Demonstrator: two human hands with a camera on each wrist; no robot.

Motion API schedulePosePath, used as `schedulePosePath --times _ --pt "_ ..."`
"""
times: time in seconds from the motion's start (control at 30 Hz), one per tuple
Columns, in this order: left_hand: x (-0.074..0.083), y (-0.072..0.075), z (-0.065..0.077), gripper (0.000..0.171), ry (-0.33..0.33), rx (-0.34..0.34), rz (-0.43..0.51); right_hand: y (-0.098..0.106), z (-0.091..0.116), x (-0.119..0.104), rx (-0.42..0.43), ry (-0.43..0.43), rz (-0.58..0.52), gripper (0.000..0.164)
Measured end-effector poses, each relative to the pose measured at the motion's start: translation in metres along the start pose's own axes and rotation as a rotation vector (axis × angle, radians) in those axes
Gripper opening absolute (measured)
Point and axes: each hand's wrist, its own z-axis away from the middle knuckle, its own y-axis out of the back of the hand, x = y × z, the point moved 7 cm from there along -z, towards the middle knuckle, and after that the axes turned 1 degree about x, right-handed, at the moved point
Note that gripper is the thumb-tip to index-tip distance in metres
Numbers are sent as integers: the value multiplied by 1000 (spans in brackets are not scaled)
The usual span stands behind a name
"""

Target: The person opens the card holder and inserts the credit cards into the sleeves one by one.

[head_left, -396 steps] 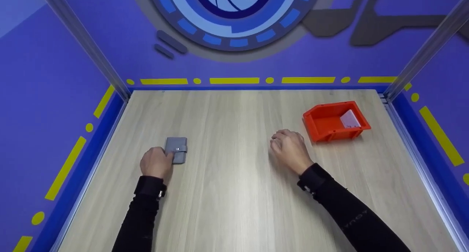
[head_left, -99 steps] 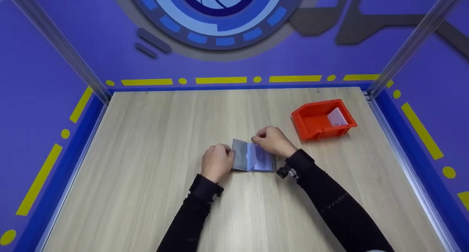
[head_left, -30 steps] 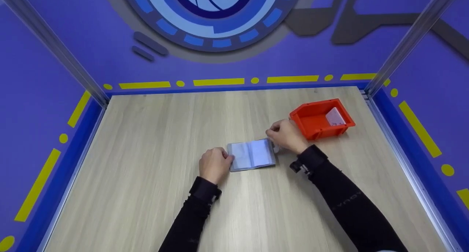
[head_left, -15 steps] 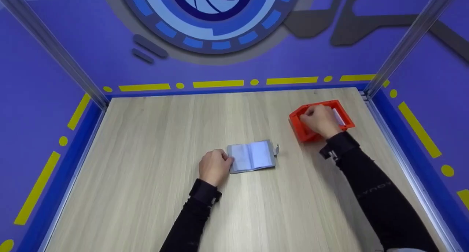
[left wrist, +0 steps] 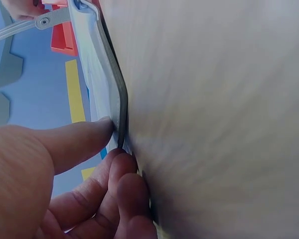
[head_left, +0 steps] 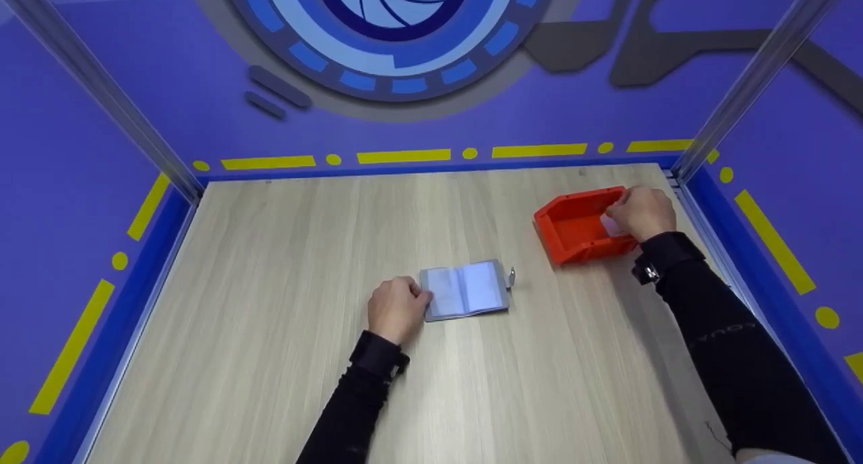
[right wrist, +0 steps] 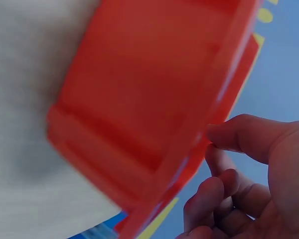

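A grey card holder (head_left: pixel 465 291) lies open on the table, its clear sleeves facing up and its snap strap (head_left: pixel 510 277) sticking out to the right. My left hand (head_left: pixel 396 309) pinches its left edge; in the left wrist view the thumb (left wrist: pixel 84 142) is on top and the fingers are below. At the back right, my right hand (head_left: pixel 644 213) reaches to the rear end of a red bin (head_left: pixel 573 224). Its fingertips are at a whitish card (head_left: pixel 611 226) leaning inside, partly covered by the hand. In the right wrist view the bin hides the card, so its contact with the fingers is unclear.
The pale wooden table (head_left: pixel 290 248) is bordered by blue-purple walls (head_left: pixel 404 133) at the back and sides. Metal posts (head_left: pixel 741 100) stand in the rear corners. The bin sits near the table's right rear corner.
My right hand has gone from the card holder's right edge, over the bin's front, to the card at its rear. The left hand stays at the card holder, which lies still.
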Motion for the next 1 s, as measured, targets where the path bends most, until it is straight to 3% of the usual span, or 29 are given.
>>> schedulePosePath --times 0.2,0.53,1.0 --pt "0 -1 1 28 1 -2 -3 1 -6 20 -24 -18 54 24" --pt "1 0 1 29 -4 -3 6 0 -10 23 -62 -15 211 35" --pt "0 0 -1 28 2 0 12 3 -12 27 -66 -56 181 35"
